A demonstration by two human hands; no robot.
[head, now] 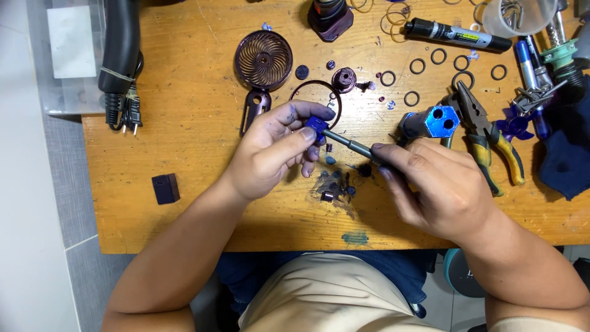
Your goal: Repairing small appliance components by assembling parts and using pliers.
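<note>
My left hand (pixel 273 147) pinches a small blue part (pixel 316 123) between thumb and fingers above the wooden table (pixel 196 154). My right hand (pixel 430 184) grips a slim dark screwdriver (pixel 350 145), whose tip meets the blue part. Ink-like blue stains mark my fingers. Small dark bits (pixel 335 187) lie on the table just below the hands.
A purple fan grille (pixel 263 59), a thin ring (pixel 314 92), a small motor piece (pixel 344 79) and several rubber rings lie behind the hands. Pliers (pixel 491 144) and a blue hexagonal holder (pixel 433 121) sit right. A black block (pixel 165 188) lies left, a black cord (pixel 120 55) far left.
</note>
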